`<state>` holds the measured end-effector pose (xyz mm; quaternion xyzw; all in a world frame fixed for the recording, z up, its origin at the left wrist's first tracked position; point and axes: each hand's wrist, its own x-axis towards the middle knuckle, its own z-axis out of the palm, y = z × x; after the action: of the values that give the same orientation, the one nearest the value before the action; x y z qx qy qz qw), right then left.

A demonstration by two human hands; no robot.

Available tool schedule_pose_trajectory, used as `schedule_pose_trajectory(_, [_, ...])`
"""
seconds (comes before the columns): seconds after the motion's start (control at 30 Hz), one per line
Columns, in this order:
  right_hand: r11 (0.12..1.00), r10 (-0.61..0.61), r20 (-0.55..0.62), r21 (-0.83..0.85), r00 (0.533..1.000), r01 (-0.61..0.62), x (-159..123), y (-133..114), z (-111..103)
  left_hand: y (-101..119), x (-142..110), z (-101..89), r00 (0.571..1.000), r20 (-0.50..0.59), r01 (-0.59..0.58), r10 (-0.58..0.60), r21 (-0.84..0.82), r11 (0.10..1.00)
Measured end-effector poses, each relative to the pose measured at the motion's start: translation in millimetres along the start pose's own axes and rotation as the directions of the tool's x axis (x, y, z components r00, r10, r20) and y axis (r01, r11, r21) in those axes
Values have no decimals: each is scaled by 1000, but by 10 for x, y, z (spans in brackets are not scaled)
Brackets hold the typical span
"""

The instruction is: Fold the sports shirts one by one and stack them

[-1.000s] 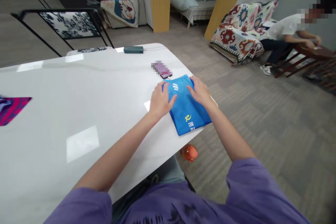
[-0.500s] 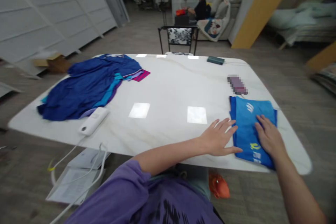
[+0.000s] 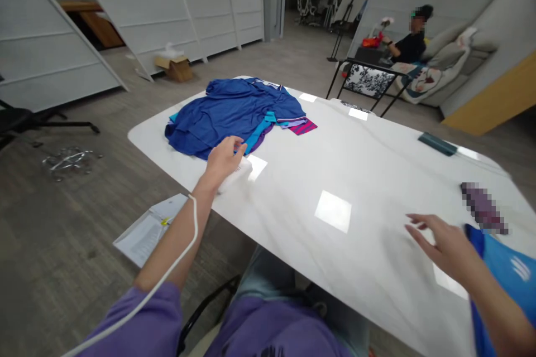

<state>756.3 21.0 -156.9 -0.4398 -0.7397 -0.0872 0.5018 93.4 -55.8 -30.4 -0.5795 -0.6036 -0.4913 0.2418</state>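
Observation:
In the head view, a pile of shirts with a dark blue polo shirt (image 3: 234, 114) on top lies at the table's far left. At the pile's near edge is my left hand (image 3: 224, 159), its fingers apart and slightly curled; whether it touches the cloth I cannot tell. Partly covered by this hand, a white oblong device (image 3: 237, 175) rests on the table. My right hand (image 3: 448, 245) hovers over the tabletop with fingers spread, holding nothing. Beside it, a folded bright blue shirt (image 3: 508, 268) lies at the right edge, partly behind my forearm.
The white table (image 3: 288, 201) carries a dark green case (image 3: 438, 144) and a pixelated phone-like item (image 3: 483, 207). A white cable (image 3: 184, 251) crosses my left arm. Beyond the table stand a folding chair (image 3: 368, 81) and a seated person (image 3: 410, 44). A cardboard box (image 3: 176, 67) sits on the floor.
The view has swung left. Both my hands have left the folded bright blue shirt; my left hand has reached across to the shirt pile, and my right hand has lifted off.

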Motion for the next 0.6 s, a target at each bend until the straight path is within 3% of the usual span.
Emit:
schedule_pose_trajectory(0.07, [993, -107, 219, -22, 970, 114, 638, -399, 466, -308, 214, -29, 995, -51, 86, -82, 68, 994])
schedule_pose_trajectory(0.13, [984, -166, 302, -13, 939, 178, 1267, -823, 970, -560, 372, 15, 984, -74, 171, -161, 164, 971])
schedule_pose_trajectory(0.23, [972, -227, 313, 19, 922, 233, 2226, -1414, 1696, -836, 480, 128, 973, -43, 229, -225, 255, 940])
schedule_pose_trajectory(0.33, [975, -224, 228, 69, 948, 213, 3167, -1886, 2274, -963, 462, 190, 979, -35, 204, -203, 271, 941])
schedule_pose_trajectory(0.47, [995, 18, 29, 100, 999, -21, 4120, -2316, 2714, -910, 367, 118, 983, -144, 146, -111, 257, 955])
schedule_pose_trajectory(0.6, [977, 209, 34, 32, 977, -210, 4535, -2516, 2833, -788, 310, -31, 975, -216, 96, -48, 220, 971])
